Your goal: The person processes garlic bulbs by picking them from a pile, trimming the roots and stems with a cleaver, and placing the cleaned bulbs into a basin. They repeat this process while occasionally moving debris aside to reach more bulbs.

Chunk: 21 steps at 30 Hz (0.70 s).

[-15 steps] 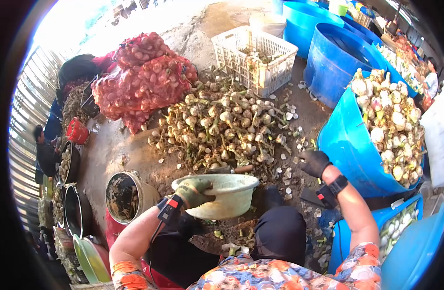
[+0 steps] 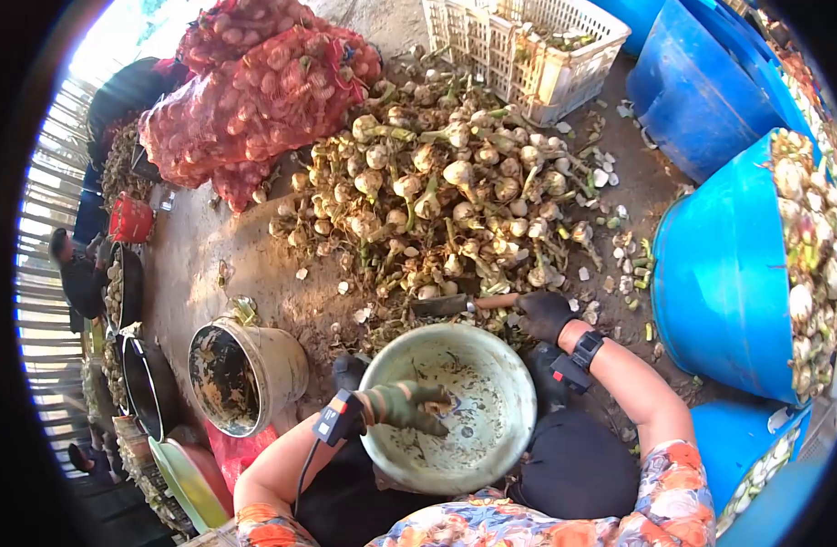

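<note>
My left hand [image 2: 405,407], in a green glove, reaches over the rim into a pale green basin [image 2: 518,438] between my knees. Its fingers are stretched apart, and bits of peel and dirt lie on the basin's bottom. My right hand [image 2: 546,316], in a dark glove, is closed at the end of the wooden handle of a knife [image 2: 498,301]. The knife's dark, broad blade points left, just beyond the basin's far rim. Right behind it rises a big heap of garlic bulbs [image 2: 436,191] with stems and roots.
Red net sacks of bulbs [image 2: 254,100] stand behind left, a white crate [image 2: 564,73] behind right. A blue tub [image 2: 724,273] heaped with garlic is at right. A dirty bucket [image 2: 291,365] stands left. Other people [image 2: 79,278] sit along the left side.
The basin has come down between my knees, its inside now facing up. My left hand has left its rim and opened inside it. My right hand has moved left to the knife handle.
</note>
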Each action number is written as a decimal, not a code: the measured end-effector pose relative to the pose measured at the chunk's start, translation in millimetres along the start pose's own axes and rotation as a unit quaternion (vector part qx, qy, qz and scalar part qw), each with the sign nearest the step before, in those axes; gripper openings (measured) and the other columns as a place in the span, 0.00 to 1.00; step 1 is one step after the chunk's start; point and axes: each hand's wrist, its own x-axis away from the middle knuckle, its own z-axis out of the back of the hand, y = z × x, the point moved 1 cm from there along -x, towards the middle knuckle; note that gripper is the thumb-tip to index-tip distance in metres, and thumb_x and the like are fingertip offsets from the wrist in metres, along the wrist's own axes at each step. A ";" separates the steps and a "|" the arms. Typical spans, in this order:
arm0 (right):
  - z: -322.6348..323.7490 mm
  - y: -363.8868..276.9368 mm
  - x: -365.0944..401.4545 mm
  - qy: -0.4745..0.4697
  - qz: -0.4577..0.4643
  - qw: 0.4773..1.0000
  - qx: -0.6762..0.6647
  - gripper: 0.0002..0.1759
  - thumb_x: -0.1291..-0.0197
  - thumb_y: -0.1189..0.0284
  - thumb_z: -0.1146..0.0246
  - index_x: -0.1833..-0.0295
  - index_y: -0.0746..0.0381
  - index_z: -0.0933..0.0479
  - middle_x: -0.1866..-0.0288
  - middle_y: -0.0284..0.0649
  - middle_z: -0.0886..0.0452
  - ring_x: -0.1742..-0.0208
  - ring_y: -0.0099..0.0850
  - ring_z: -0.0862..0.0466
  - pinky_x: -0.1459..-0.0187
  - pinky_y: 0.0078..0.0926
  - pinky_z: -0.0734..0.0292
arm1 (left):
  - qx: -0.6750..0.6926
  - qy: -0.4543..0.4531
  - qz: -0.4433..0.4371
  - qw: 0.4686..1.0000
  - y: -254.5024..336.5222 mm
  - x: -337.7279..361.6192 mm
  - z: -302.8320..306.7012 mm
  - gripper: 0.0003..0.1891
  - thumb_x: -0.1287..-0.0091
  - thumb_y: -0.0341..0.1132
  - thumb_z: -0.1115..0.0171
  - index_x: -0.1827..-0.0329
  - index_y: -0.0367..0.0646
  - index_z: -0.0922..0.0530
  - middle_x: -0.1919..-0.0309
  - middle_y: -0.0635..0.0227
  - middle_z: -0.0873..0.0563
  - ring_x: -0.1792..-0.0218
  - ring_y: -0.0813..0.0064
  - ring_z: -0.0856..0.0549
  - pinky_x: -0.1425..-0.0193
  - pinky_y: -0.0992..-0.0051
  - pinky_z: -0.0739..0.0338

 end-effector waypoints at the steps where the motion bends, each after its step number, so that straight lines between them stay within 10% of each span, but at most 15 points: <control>1: -6.4 -4.0 -9.9 0.021 0.028 0.999 0.009 0.16 0.50 0.66 0.44 0.54 0.55 0.24 0.64 0.47 0.19 0.62 0.45 0.18 0.61 0.40 0.24 | 0.086 0.063 -0.016 0.994 -12.7 -5.6 5.7 0.32 0.46 0.44 0.29 0.40 0.39 0.29 0.46 0.59 0.22 0.44 0.68 0.24 0.41 0.72 0.30; 6: -62.3 -4.6 -57.7 0.134 0.145 0.969 0.152 0.13 0.45 0.70 0.49 0.56 0.57 0.24 0.62 0.39 0.19 0.60 0.40 0.19 0.61 0.40 0.26 | 0.275 0.317 -0.058 0.906 -55.5 -28.5 46.3 0.21 0.43 0.29 0.32 0.46 0.39 0.26 0.57 0.69 0.19 0.54 0.80 0.23 0.47 0.77 0.26; 11: -57.1 -17.4 -74.6 -0.054 0.064 0.986 0.148 0.13 0.47 0.70 0.46 0.58 0.58 0.20 0.65 0.41 0.18 0.61 0.41 0.19 0.61 0.42 0.26 | 0.335 0.353 -0.023 0.873 -67.6 5.1 82.2 0.16 0.45 0.26 0.31 0.53 0.39 0.22 0.62 0.73 0.18 0.60 0.82 0.21 0.52 0.80 0.24; 21: -3.8 -25.9 -50.3 -0.088 -0.025 0.994 -0.064 0.19 0.55 0.57 0.39 0.63 0.58 0.20 0.64 0.46 0.18 0.60 0.46 0.18 0.60 0.41 0.24 | 0.204 0.422 0.030 0.883 -79.1 -62.9 169.1 0.22 0.47 0.29 0.30 0.47 0.45 0.24 0.55 0.66 0.18 0.54 0.74 0.19 0.51 0.76 0.22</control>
